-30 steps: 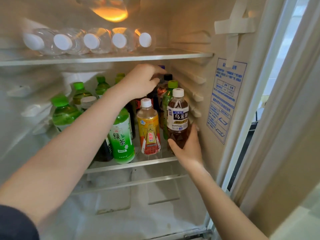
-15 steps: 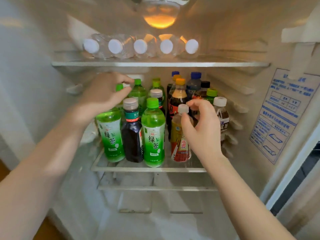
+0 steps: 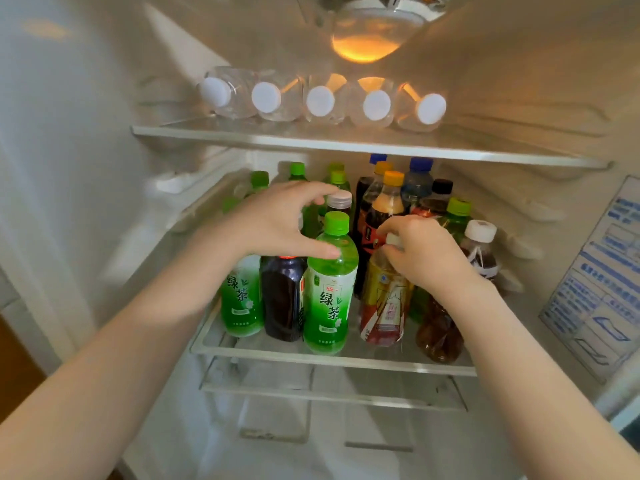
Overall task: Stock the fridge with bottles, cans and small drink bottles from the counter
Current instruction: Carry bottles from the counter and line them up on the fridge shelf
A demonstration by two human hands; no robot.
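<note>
Two hands are on the fridge's middle shelf (image 3: 381,362), so you're at the placing step, settling bottles into the near row. Your right hand (image 3: 426,254) curls its fingers round the cap of the yellow-labelled bottle (image 3: 384,306), which stands near the front, just right of the green tea bottle (image 3: 329,299). Your left hand (image 3: 273,223) arches over the dark bottle (image 3: 282,299), thumb touching the green one; whether it grips anything I cannot tell. Next, seat the yellow-labelled bottle upright without knocking its neighbours, then let go.
</note>
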